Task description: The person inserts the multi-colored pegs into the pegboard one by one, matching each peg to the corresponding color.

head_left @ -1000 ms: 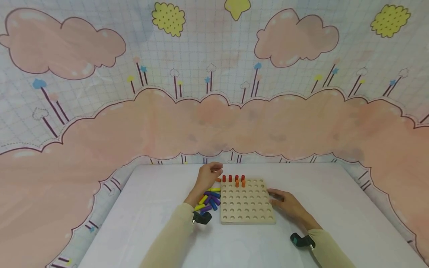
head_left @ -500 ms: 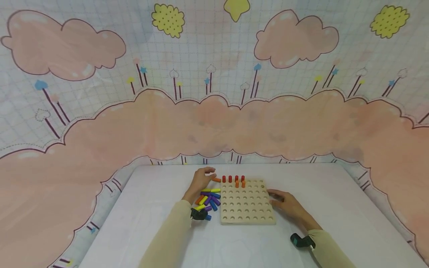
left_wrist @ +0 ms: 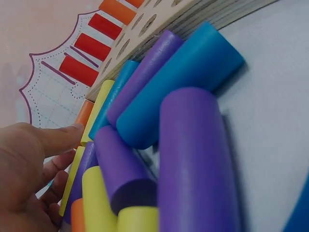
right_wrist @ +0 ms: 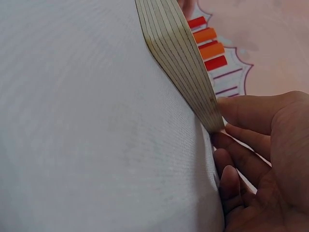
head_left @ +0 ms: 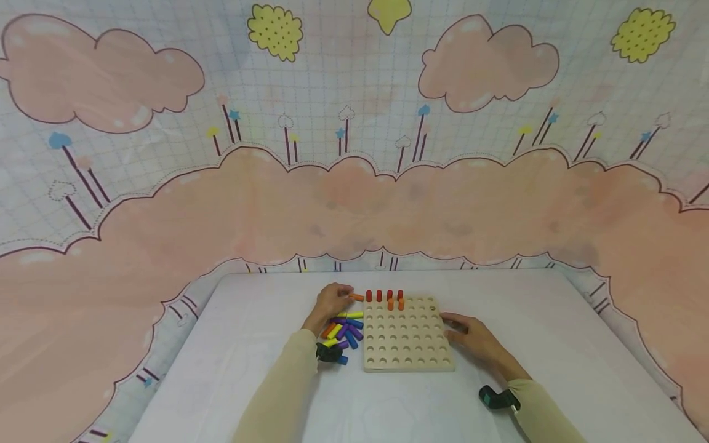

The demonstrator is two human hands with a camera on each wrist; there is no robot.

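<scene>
A wooden pegboard (head_left: 408, 335) lies on the white table, with rows of round holes. Along its far row stand several red pegs (head_left: 379, 296), with two orange pegs (head_left: 396, 304) in front of them. At the board's far left corner my left hand (head_left: 332, 299) pinches a loose orange peg (head_left: 357, 297) lying on its side; in the left wrist view the thumb covers part of that peg (left_wrist: 84, 116), and the index fingertip is hidden. My right hand (head_left: 473, 337) rests against the board's right side, its thumb and fingertips touching the edge (right_wrist: 207, 108).
Left of the board lies a loose pile of yellow, blue, purple and orange pegs (head_left: 343, 332), partly under my left wrist. One blue peg (head_left: 343, 360) lies nearest me. A printed cloud backdrop (head_left: 382, 209) rises behind the table (head_left: 266, 295).
My left hand has drawn back leftward from over the board's far left corner and come down at the loose orange peg. The right hand stays at the board's side.
</scene>
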